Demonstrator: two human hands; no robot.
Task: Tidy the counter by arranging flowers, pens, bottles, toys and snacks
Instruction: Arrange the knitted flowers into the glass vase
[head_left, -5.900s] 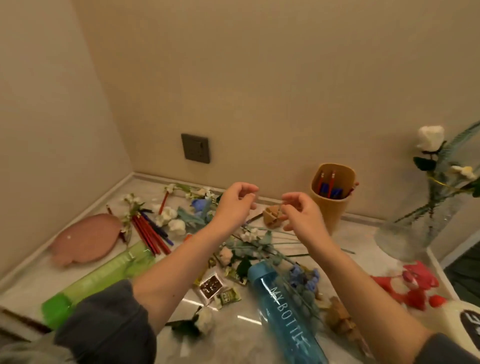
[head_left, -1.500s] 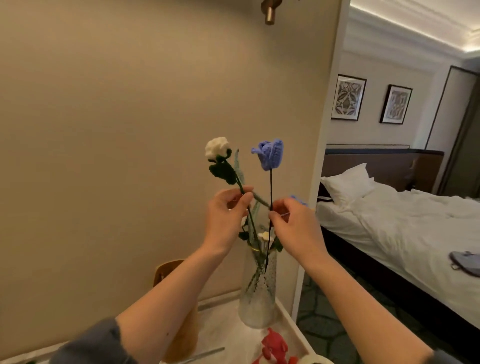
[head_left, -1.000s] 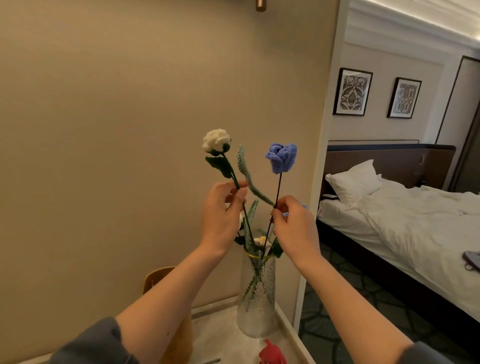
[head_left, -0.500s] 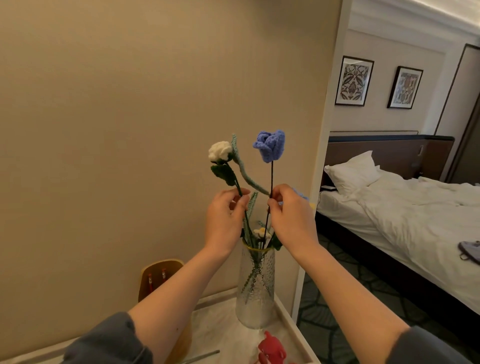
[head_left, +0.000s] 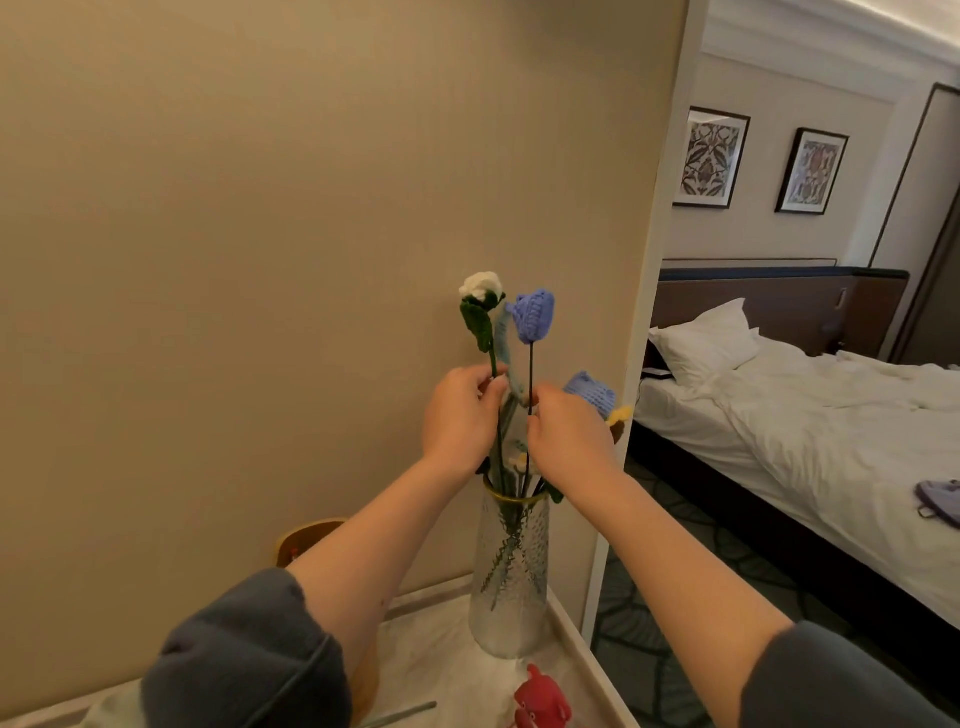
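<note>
A ribbed glass vase (head_left: 511, 582) with a gold rim stands at the counter's right end. Above it, my left hand (head_left: 460, 418) pinches the dark stem of a white crochet rose (head_left: 482, 286). My right hand (head_left: 569, 441) pinches the thin black stem of a blue crochet tulip (head_left: 532, 314). Both stems run down into the vase, with a pale green leaf sprig (head_left: 503, 343) between them. A second blue flower (head_left: 589, 392) and a yellow bit (head_left: 621, 414) stick out behind my right hand.
A tan pen cup (head_left: 306, 540) stands left of the vase, mostly hidden by my left arm. A red toy (head_left: 543, 699) lies at the counter's front right, beside a grey pen (head_left: 405, 713). The counter edge (head_left: 587, 660) drops to a carpeted floor; a bed (head_left: 831, 431) lies beyond.
Since half a second ago the white rose and blue tulip heads have come closer together and both hands sit slightly lower. Earlier, both hands were over the cluttered counter.
</note>
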